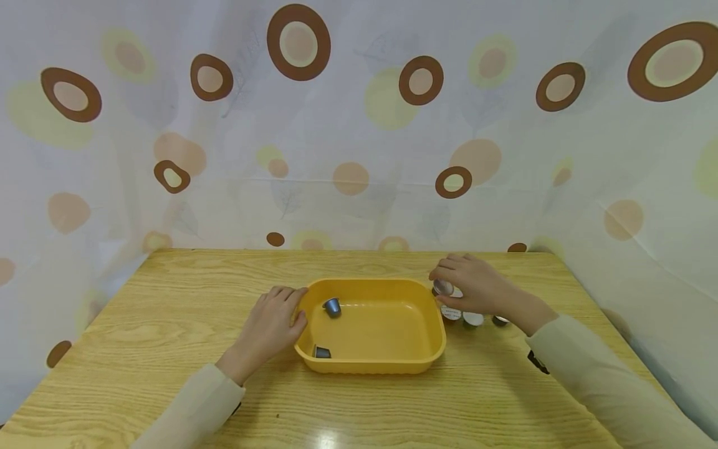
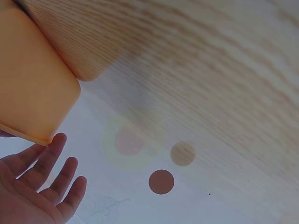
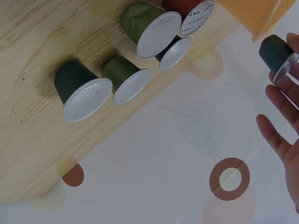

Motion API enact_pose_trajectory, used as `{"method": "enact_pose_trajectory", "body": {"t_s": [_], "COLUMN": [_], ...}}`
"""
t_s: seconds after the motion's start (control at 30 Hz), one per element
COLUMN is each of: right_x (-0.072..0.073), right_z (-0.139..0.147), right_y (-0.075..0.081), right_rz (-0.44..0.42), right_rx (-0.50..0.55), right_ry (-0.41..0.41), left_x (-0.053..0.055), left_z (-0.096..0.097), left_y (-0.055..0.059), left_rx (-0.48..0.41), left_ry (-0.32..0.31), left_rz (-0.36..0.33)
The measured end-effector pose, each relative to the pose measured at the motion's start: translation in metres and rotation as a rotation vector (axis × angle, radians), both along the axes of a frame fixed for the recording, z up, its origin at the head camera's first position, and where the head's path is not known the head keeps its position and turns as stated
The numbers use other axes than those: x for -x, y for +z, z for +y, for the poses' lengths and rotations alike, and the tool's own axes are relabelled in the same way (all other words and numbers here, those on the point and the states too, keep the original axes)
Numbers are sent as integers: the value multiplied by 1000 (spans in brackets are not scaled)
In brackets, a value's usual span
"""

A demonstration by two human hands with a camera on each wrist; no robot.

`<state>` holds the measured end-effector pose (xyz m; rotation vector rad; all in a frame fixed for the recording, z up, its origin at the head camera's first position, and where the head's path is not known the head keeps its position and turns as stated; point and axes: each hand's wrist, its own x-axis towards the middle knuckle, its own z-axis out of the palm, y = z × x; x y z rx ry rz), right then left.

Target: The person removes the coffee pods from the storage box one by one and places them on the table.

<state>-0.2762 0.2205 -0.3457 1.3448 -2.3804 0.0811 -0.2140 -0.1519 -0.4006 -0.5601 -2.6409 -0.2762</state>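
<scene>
My left hand (image 1: 272, 321) rests on the left rim of a yellow plastic tub (image 1: 376, 368), its fingers (image 2: 42, 168) nearly straight and touching the edge. Two coffee capsules lie inside on the left: a blue one (image 1: 333, 307) towards the back and a dark one (image 1: 322, 352) near the front. Beyond the tub's right side, my right hand (image 1: 471, 284) pinches a dark green coffee capsule (image 3: 275, 53) between thumb and fingers, above the table. Several more capsules stand below it, foil lids up, among them a green one (image 3: 142, 28) and a brown one (image 3: 180, 9).
Capsules to the right of the tub include a white-lidded one (image 1: 473, 319) and a dark one (image 1: 500, 321) set apart. The wooden table (image 1: 185, 312) ends at a patterned cloth (image 1: 348, 137) hanging at the back and sides.
</scene>
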Motion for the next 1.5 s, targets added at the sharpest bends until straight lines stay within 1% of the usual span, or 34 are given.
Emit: {"method": "enact_pose_trajectory", "body": {"t_s": [0.13,0.3,0.43,0.53,0.7,0.93,1.1,1.5], "right_x": [-2,-6,-10,-12,-16,-22,-25,-30], "right_z": [7,15,20,23,28,32,32,33], "right_y": [-1,-5,-11,-17,-26,-33,-36,-38], "right_rz": [30,25,31,35,27,-14,-20,-32], "right_rx": [0,-18,-37,-35,-19,-16,-8,-8], "right_ry": [4,-17,-31,-24,1,15,21,31], "left_x": [1,1,1,2,1,1,1,1], "left_z": [0,0,0,0,1,1,1,0], "left_y": [0,0,0,-1,0,1,0,0], "left_rx": [2,3,4,3,-3,-3,-2,-3], "left_ry": [1,-1,-4,-4,2,6,8,10], "left_rz": [-3,-5,-4,-6,-19,-19,-18,-16]}}
